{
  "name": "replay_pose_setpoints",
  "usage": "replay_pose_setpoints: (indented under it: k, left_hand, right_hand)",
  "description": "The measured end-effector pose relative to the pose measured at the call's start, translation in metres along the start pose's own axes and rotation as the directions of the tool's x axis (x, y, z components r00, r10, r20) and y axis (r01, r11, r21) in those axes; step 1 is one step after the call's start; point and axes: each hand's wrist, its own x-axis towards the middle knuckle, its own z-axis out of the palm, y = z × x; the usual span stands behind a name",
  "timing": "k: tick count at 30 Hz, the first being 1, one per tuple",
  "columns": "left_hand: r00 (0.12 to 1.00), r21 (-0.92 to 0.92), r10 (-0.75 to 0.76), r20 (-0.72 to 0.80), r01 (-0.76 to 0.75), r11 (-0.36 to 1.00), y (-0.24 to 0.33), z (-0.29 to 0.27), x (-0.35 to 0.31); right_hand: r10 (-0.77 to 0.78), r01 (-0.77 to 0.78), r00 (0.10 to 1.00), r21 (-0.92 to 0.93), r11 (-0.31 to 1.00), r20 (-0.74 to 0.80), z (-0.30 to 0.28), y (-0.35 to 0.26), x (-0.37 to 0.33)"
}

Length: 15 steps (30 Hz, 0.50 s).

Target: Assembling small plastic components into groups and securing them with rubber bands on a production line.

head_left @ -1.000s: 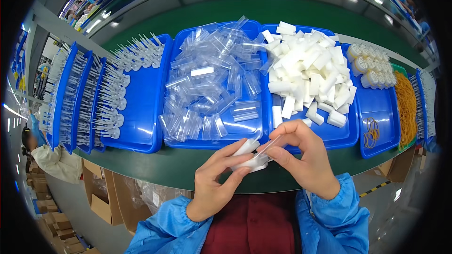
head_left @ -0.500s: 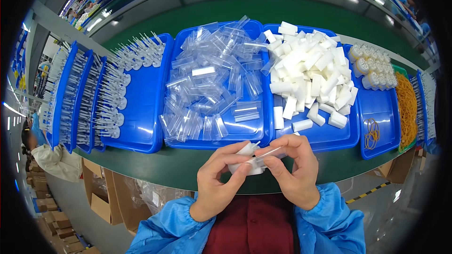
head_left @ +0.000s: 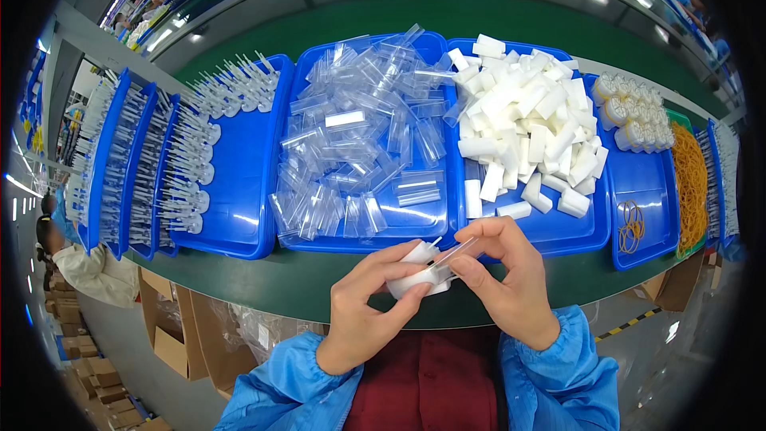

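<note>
Just in front of the trays, my left hand (head_left: 369, 301) is closed around white foam pieces (head_left: 410, 281), wrapped together or bent; a thin pale tip sticks out at their top. My right hand (head_left: 507, 281) pinches a clear plastic sleeve (head_left: 458, 252) between thumb and fingers. The sleeve's lower end meets the foam, and I cannot tell whether it is inside or against it. Beyond the hands, a blue tray (head_left: 339, 238) holds a heap of similar clear sleeves (head_left: 351, 152). Right of it, another blue tray (head_left: 550, 235) carries a pile of white foam blocks (head_left: 531, 124).
At left, blue trays (head_left: 239, 191) hold rows of white thin-stemmed parts (head_left: 187, 183). On the right, a blue tray (head_left: 650, 227) has small clear cups (head_left: 634, 124) and rubber bands (head_left: 630, 227), beside a heap of orange bands (head_left: 688, 183). Cardboard boxes (head_left: 171, 335) stand below the green table (head_left: 311, 283).
My right hand has shifted slightly right, and the clear sleeve now tilts more steeply, showing more of the foam. The left hand keeps its hold in nearly the same place.
</note>
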Motion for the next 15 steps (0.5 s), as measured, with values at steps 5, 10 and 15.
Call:
replay_pose_setpoints:
  k: [5, 10, 15]
  left_hand:
    - [0.995, -0.112, -0.094, 0.033, 0.097, 0.989, 0.003, -0.002, 0.001]
    - [0.988, -0.155, -0.153, 0.021, 0.154, 0.976, 0.002, -0.001, -0.001]
    - [0.994, 0.18, 0.103, 0.029, -0.107, 0.978, 0.005, -0.004, 0.003]
  right_hand:
    - [-0.171, 0.163, 0.983, -0.108, 0.981, -0.073, 0.009, 0.013, -0.008]
    - [-0.207, 0.196, 0.975, -0.122, 0.973, -0.082, 0.012, 0.016, -0.009]
    - [-0.088, 0.089, 0.995, 0.037, 0.995, -0.049, 0.005, 0.008, 0.001]
